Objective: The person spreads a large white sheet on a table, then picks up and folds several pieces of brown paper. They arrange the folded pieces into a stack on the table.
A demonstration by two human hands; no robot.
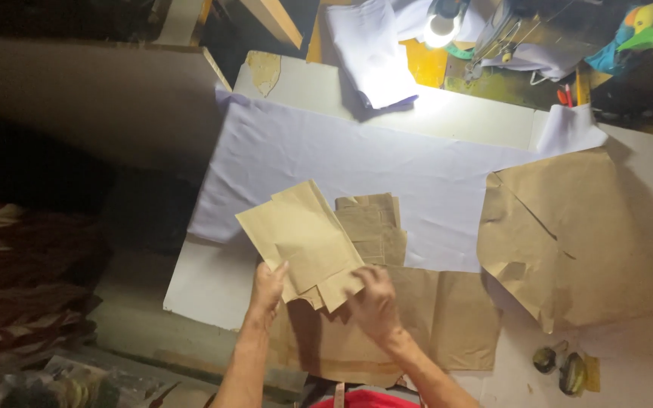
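**Two hands lift brown paper pieces**

Both forearms reach forward. The left hand [267, 287] and right hand [372, 301] each close their grip on a fanned stack of brown paper pieces [302, 240], raised above white cloth [387, 170] on the desk [209, 283].

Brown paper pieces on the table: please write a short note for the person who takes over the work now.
Left hand and right hand both hold a small stack of brown paper pieces, lifted over the white cloth. More folded pieces lie on the cloth beside it. A large brown sheet lies to the right. No piece is laid out flat on the cloth yet; the stack remains unsorted.
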